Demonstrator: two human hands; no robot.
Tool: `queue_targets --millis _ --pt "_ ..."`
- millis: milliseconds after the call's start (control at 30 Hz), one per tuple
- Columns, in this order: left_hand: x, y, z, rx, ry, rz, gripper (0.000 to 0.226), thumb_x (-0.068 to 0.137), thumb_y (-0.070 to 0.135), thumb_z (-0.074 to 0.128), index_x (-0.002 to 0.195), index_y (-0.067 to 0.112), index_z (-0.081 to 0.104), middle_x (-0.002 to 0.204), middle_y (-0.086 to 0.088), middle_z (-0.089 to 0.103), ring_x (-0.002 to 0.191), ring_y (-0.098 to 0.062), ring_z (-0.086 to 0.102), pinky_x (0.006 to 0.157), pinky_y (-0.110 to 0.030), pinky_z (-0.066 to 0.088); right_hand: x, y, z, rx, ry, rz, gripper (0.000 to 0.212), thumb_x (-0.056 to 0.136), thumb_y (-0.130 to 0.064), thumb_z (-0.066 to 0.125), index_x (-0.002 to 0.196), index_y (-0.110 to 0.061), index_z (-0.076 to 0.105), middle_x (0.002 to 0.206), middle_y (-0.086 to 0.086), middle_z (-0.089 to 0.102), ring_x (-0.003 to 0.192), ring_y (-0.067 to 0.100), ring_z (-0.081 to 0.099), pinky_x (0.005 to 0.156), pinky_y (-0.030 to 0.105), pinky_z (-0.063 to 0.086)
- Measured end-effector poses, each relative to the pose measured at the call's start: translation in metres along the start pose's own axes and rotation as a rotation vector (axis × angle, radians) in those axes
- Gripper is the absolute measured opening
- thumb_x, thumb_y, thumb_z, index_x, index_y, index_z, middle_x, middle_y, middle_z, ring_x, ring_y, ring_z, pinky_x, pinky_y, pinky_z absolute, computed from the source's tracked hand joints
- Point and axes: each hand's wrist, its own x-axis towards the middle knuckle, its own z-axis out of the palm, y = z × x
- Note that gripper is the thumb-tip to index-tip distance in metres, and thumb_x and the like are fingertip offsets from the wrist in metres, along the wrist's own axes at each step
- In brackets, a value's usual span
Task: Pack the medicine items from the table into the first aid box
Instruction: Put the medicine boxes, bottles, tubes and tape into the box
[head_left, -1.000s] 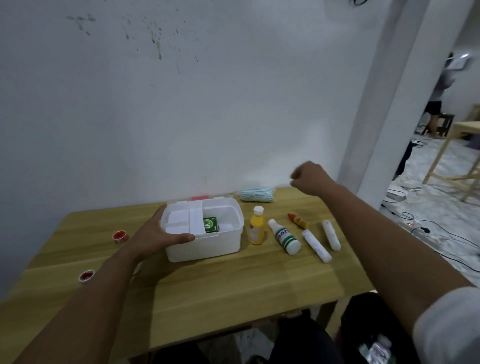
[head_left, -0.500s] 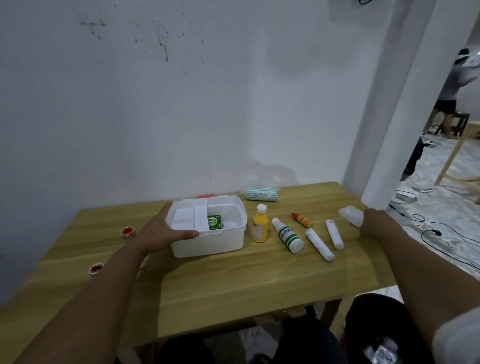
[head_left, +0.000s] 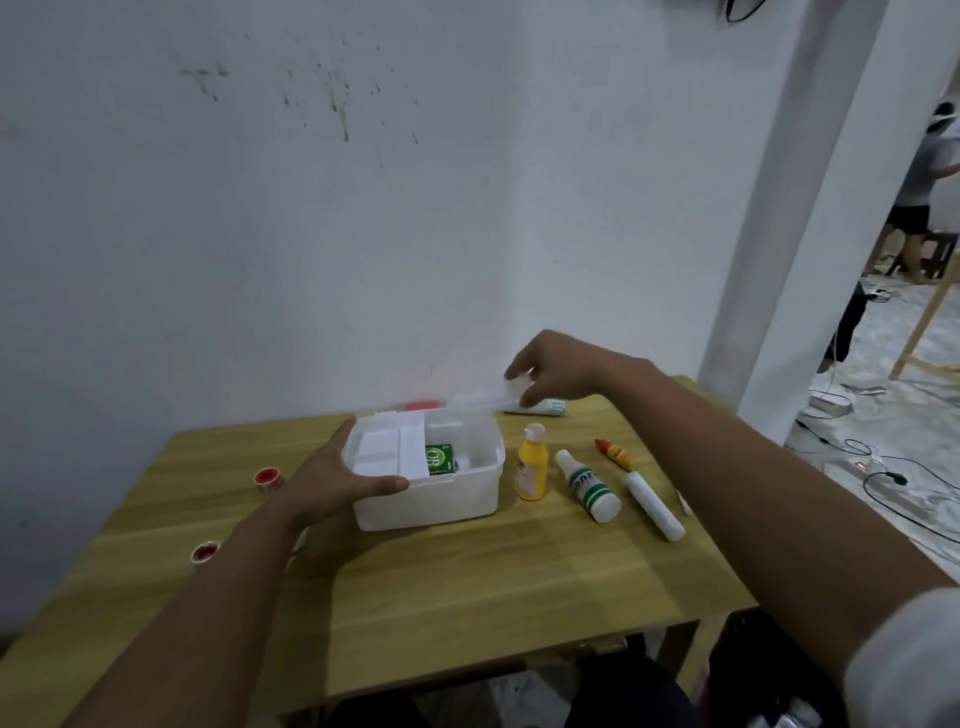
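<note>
The scene is viewed from head height, forward and downward, across the nearby table (head_left: 467, 587) toward the wall (head_left: 363, 234).

Stained wall (head_left: 311, 208), possibly cables (head_left: 893, 478) on floor.

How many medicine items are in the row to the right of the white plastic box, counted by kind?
Plastic bottles: 2, yellow bottle and white bottle with green label
Small orange-red tube: 1
Long white wrapped roll: 1
Total: 4
</note>
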Motion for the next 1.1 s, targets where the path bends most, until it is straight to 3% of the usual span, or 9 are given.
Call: queue_targets --millis 67,200,300,400,500,733,833,967,1100 --pt "-0.001 0.002 0.0 0.008 -0.002 0.003 0.112 0.043 0.075 0.091 0.142 0.05 0.043 0.132 0.024 0.056 0.12 -0.006 0.055 0.085 -0.03 0.054 0.008 -0.019 0.013 -0.119 -0.07 -0.012 0.052 0.078 -0.022 0.087 0.128 -0.022 0.072 0.125 -0.002 0.07 0.108 0.016 0.062 0.093 0.035 0.046" --pt "-0.005 0.011 0.002 0.001 -0.011 0.016 0.094 0.037 0.078 0.088 0.118 0.06 0.044 0.122 0.034 0.051 0.111 0.004 0.052 0.078 -0.024 0.05 0.023 -0.035 0.043 -0.253 -0.104 -0.005 0.051 0.078 -0.029 0.086 0.126 -0.03 0.07 0.124 -0.007 0.065 0.12 0.021 0.057 0.088 0.043 0.03" --pt "-0.005 0.011 0.002 -0.003 -0.011 0.006 0.093 0.044 0.071 0.091 0.123 0.06 0.042 0.123 0.032 0.052 0.113 -0.003 0.053 0.081 -0.026 0.05 0.029 -0.044 0.064 -0.245 -0.106 -0.031 0.051 0.08 -0.032 0.085 0.128 -0.03 0.068 0.128 -0.006 0.064 0.124 0.023 0.055 0.093 0.046 0.03" --pt "-0.005 0.009 0.003 0.009 -0.004 0.003 0.11 0.04 0.077 0.088 0.135 0.055 0.036 0.127 0.026 0.052 0.119 -0.011 0.051 0.086 -0.03 0.051 0.033 -0.053 0.081 -0.22 -0.094 -0.06 0.054 0.079 -0.035 0.086 0.129 -0.029 0.068 0.131 -0.005 0.064 0.126 0.023 0.054 0.099 0.049 0.03" --pt "-0.005 0.012 0.002 0.021 -0.008 0.012 0.103 0.04 0.079 0.087 0.129 0.058 0.039 0.125 0.031 0.051 0.117 -0.007 0.051 0.082 -0.025 0.049 0.038 -0.059 0.097 -0.204 -0.098 -0.076 0.058 0.077 -0.037 0.086 0.132 -0.028 0.068 0.134 -0.005 0.064 0.126 0.024 0.054 0.102 0.05 0.031" --pt "-0.004 0.011 0.003 0.036 0.01 0.005 0.097 0.061 0.054 0.094 0.138 0.051 0.035 0.129 0.024 0.052 0.124 -0.014 0.05 0.078 -0.02 0.048 0.044 -0.063 0.109 -0.165 -0.046 -0.14 0.06 0.079 -0.034 0.085 0.135 -0.025 0.066 0.133 -0.004 0.067 0.121 0.022 0.059 0.1 0.044 0.044" --pt "-0.005 0.013 0.005 0.023 0.02 0.015 0.083 0.064 0.048 0.093 0.125 0.059 0.039 0.122 0.035 0.049 0.119 -0.01 0.051 0.078 -0.019 0.047 0.045 -0.051 0.096 -0.01 -0.002 -0.144 0.057 0.075 -0.036 0.089 0.127 -0.02 0.072 0.128 -0.004 0.07 0.111 0.017 0.066 0.096 0.038 0.053" --pt "-0.005 0.011 0.005 0.008 0.025 0.022 0.08 0.064 0.046 0.094 0.122 0.062 0.04 0.123 0.036 0.051 0.113 0.001 0.054 0.077 -0.018 0.048 0.055 -0.009 0.066 0.225 0.181 -0.063 0.025 0.087 -0.024 0.079 0.11 -0.016 0.079 0.111 -0.001 0.078 0.096 0.013 0.073 0.099 0.036 0.055" --pt "-0.007 0.013 0.005 -0.019 0.029 0.021 0.079 0.065 0.043 0.095 0.122 0.062 0.042 0.123 0.033 0.056 0.112 0.006 0.054 0.079 -0.02 0.05 0.071 0.049 0.062 0.034 0.203 0.155 0.039 0.094 -0.016 0.063 0.133 -0.016 0.067 0.138 0.005 0.065 0.126 0.024 0.061 0.109 0.037 0.047"
